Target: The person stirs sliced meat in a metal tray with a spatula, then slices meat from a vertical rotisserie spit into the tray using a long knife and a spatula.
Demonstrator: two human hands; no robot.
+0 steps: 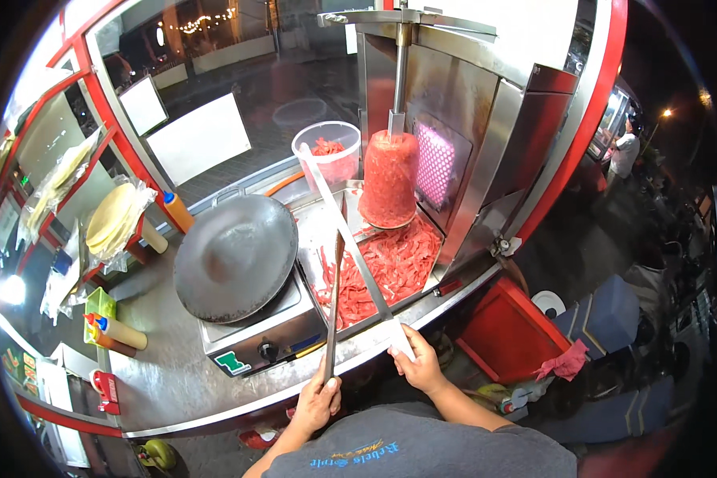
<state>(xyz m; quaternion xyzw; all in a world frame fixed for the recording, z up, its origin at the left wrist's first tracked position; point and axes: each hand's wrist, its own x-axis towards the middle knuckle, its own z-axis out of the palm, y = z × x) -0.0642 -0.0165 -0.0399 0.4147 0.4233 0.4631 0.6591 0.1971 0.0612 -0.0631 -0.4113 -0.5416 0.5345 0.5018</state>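
left hand (317,402) closed around a long slender tool (334,299); right hand (418,362) gripping a long white-handled knife (356,249) above sliced red meat (406,263).

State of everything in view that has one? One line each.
Left hand: closed around dark rod
Right hand: closed around white-handled knife
Meat stack: upright on spit
Heating panel: glowing pink
Sliced meat: loose, heaped below the stack
Tub: uncovered, some meat inside
Black pan: resting on stove
Stove: flame not visible
Flatbreads: stacked, partly wrapped
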